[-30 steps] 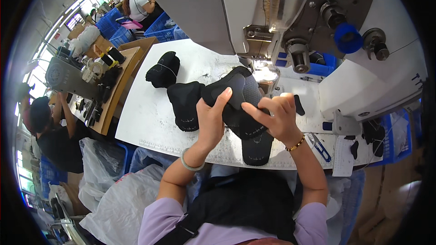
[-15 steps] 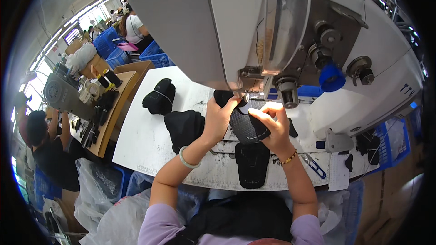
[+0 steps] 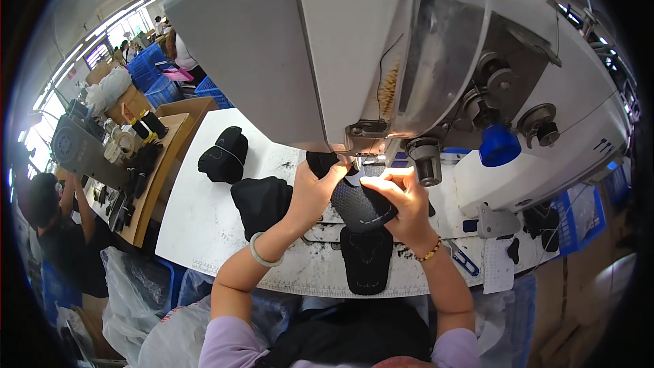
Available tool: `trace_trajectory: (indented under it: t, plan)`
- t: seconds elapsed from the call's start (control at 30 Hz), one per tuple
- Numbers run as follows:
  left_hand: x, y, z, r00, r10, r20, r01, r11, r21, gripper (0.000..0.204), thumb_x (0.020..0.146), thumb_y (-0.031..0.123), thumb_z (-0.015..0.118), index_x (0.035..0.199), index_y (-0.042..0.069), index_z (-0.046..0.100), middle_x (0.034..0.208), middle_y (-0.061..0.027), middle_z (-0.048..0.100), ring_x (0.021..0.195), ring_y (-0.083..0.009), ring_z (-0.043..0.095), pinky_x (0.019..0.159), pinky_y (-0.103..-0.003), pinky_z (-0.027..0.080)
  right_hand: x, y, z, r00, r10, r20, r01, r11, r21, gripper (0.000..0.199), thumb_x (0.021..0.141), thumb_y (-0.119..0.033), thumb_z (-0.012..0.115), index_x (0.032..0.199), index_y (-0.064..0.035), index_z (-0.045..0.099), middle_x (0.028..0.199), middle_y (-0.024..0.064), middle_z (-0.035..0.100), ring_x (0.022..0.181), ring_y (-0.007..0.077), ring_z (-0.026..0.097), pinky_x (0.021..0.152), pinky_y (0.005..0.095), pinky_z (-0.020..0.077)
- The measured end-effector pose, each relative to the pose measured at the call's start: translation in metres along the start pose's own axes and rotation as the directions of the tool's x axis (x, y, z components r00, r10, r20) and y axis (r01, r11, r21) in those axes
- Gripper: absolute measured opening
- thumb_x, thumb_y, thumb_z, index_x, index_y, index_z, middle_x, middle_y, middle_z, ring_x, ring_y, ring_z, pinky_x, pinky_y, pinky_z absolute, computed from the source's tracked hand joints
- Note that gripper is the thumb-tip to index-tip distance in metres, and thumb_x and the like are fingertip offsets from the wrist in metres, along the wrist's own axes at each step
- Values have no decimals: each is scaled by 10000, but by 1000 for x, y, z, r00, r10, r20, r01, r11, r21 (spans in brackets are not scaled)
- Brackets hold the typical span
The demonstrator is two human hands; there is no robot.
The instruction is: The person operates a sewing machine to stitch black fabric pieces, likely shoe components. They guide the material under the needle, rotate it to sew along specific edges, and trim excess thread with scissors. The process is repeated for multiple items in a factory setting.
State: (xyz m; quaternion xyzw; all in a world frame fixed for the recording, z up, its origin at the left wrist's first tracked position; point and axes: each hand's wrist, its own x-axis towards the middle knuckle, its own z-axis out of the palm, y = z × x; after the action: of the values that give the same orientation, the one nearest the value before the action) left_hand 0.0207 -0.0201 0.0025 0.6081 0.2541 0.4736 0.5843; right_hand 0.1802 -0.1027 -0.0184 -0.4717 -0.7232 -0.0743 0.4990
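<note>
Under the head of a white sewing machine (image 3: 245,61), both my hands hold a curved piece of black textured fabric (image 3: 361,208) with pale stitch marks along its near edge. My left hand (image 3: 315,187) pinches its far left part, close by the needle area, where the fingertips are partly hidden. My right hand (image 3: 403,204) grips the right edge between thumb and fingers. Just nearer to me a stack of black fabric pieces (image 3: 366,266) lies flat on the white table (image 3: 204,232). Left of my left hand is another black fabric pile (image 3: 260,206).
A tied black bundle (image 3: 223,155) lies at the table's far left. Blue-handled thread snips (image 3: 464,259) and a paper sheet (image 3: 499,267) lie right of my right forearm. A blue crate (image 3: 579,211) stands beyond the right edge. A co-worker (image 3: 61,232) sits at a machine on the left.
The whole view has shifted slightly, so the machine head looks larger. Both hands keep their hold on the textured fabric piece, which stays beneath the machine head.
</note>
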Motion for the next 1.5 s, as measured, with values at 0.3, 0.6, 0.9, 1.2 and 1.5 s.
trace_trajectory:
  t: [0.3,0.6,0.9,1.2,1.5]
  plan:
    - [3,4,-7,985,-47,163,50,999,-16,97,874,101,561,891,7,579,851,-8,600,806,-77,534,727,-235,435,-1,-4,1,997,2,-76,-4,1000,-28,389,605,-62,748,989,-113,704,896,42,547,783,176,570,681,287,481]
    - [18,-1,-14,964,-88,253,155,953,-260,175,888,29,570,1050,-16,615,977,-33,626,890,-90,565,799,-252,450,-4,-10,10,997,-5,-77,-7,988,-152,536,545,76,535,1034,-88,682,913,73,521,777,234,550,676,341,462]
    - [22,-11,-14,973,-81,215,134,960,-245,159,895,59,586,1034,-13,613,966,-26,626,872,-85,560,788,-241,453,-16,-2,12,981,-149,-124,110,955,-276,465,622,31,573,1043,-140,676,919,37,531,745,214,527,623,335,445]
    - [11,-17,-14,991,61,119,-51,995,-87,143,884,25,537,996,-30,607,934,-19,621,861,-79,545,786,-249,438,-18,11,9,979,-149,-139,112,962,-247,430,619,53,542,988,-105,697,949,52,588,773,213,561,646,320,457]
    - [0,0,-3,995,95,29,-96,993,69,126,888,45,535,958,-23,615,862,-7,625,778,-65,543,700,-234,448,-14,-12,11,966,-223,-129,135,864,-485,464,612,-50,635,1035,-233,691,941,-39,566,763,141,448,733,270,336]
